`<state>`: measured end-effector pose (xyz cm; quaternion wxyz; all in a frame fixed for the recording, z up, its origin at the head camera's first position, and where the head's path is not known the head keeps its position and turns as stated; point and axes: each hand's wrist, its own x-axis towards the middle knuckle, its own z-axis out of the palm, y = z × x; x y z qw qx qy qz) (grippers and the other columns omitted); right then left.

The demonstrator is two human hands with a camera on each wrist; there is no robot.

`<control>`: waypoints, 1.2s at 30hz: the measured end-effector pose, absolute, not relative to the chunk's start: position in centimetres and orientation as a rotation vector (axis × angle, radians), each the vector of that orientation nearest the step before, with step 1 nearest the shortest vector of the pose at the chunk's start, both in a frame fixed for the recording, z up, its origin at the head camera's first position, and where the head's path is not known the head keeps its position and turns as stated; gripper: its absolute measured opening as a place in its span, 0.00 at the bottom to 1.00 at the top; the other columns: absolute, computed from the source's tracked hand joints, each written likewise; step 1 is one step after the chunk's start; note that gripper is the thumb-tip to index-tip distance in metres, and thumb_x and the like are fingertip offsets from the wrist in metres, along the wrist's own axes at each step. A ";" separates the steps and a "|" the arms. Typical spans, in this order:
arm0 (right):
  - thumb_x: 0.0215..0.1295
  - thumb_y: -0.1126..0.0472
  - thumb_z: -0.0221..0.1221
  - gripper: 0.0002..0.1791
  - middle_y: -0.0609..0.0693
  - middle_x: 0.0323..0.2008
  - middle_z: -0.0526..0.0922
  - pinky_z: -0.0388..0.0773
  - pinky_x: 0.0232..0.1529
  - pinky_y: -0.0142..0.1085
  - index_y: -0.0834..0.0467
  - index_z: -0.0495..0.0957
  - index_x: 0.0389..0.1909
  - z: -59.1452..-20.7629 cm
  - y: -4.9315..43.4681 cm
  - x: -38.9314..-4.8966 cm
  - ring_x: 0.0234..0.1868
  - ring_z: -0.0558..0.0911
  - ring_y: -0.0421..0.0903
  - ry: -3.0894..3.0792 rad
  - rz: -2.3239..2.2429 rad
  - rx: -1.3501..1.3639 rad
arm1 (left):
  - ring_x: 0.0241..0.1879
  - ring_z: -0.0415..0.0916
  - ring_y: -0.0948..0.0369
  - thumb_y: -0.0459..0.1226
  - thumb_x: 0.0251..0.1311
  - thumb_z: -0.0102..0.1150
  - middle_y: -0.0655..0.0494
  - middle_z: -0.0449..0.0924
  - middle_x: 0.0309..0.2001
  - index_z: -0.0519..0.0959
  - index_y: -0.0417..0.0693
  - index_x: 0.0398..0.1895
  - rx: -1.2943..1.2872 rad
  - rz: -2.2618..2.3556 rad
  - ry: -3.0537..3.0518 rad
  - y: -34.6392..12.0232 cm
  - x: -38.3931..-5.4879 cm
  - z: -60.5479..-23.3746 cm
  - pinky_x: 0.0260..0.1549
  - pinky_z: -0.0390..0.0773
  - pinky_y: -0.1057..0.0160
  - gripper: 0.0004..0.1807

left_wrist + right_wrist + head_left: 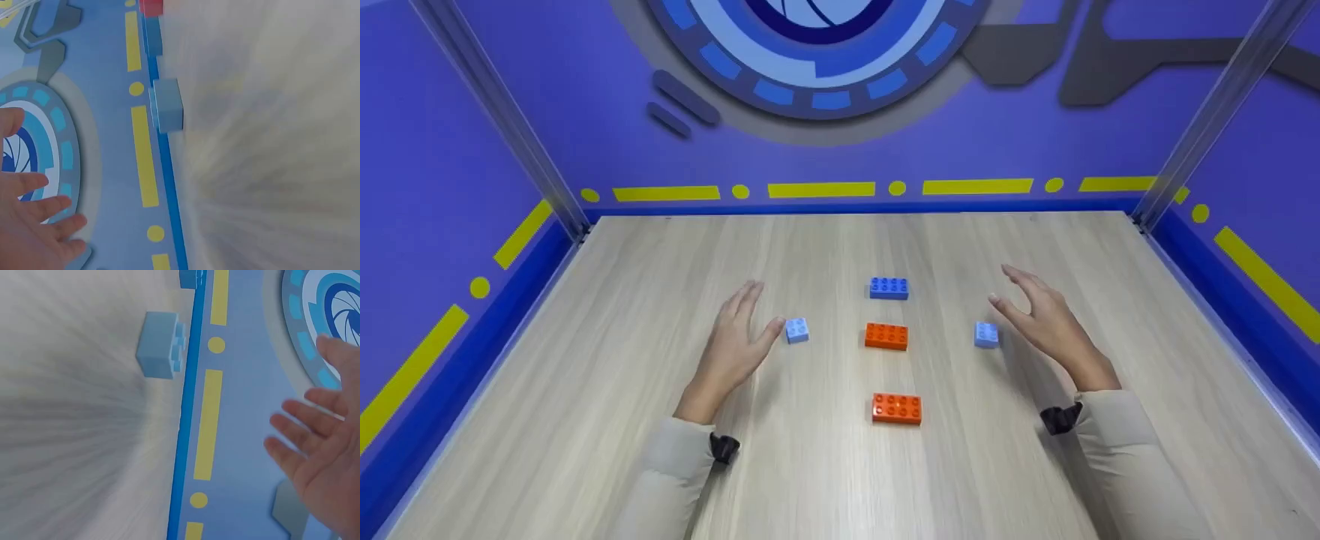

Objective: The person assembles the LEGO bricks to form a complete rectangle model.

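My left hand [733, 341] is held with fingers extended just left of a small light blue toy brick [797, 331], holding nothing. On the other side, my right hand [1046, 322] has its fingers spread, close to a second light blue brick [986, 335]. Between the hands, a darker blue brick [889, 288] lies farthest back. An orange brick [886, 337] sits in front of it, and another orange brick [897, 409] lies nearer to me. In the wrist views, the left light blue brick [169, 105] and the right one [158, 345] stand apart from the fingers.
The bricks lie on a wood-grain table [810, 480]. Blue panels with yellow markings [821, 190] enclose its back and both sides, with metal posts [502, 112] at the back corners. A black strap device [724, 448] sits at each sleeve cuff.
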<state>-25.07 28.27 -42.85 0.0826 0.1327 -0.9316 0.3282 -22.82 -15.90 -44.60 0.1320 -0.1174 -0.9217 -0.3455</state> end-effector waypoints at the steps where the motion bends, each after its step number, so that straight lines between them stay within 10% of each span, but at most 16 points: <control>1: 0.69 0.45 0.53 0.37 0.65 0.69 0.63 0.59 0.65 0.61 0.61 0.58 0.72 -42.8 28.1 -25.2 0.69 0.62 0.64 -2.790 0.996 0.432 | 0.73 0.51 0.45 0.51 0.66 0.53 0.45 0.55 0.73 0.57 0.46 0.73 -0.361 -1.072 -2.679 -15.7 -22.7 -44.6 0.69 0.54 0.43 0.37; 36: 0.62 0.59 0.63 0.25 0.55 0.57 0.80 0.72 0.61 0.49 0.61 0.75 0.60 -45.0 18.9 -28.8 0.57 0.78 0.53 -3.155 1.045 0.879 | 0.57 0.75 0.59 0.42 0.53 0.69 0.55 0.79 0.56 0.76 0.47 0.59 -1.065 -1.696 -2.901 -6.8 -20.8 -48.2 0.61 0.69 0.62 0.29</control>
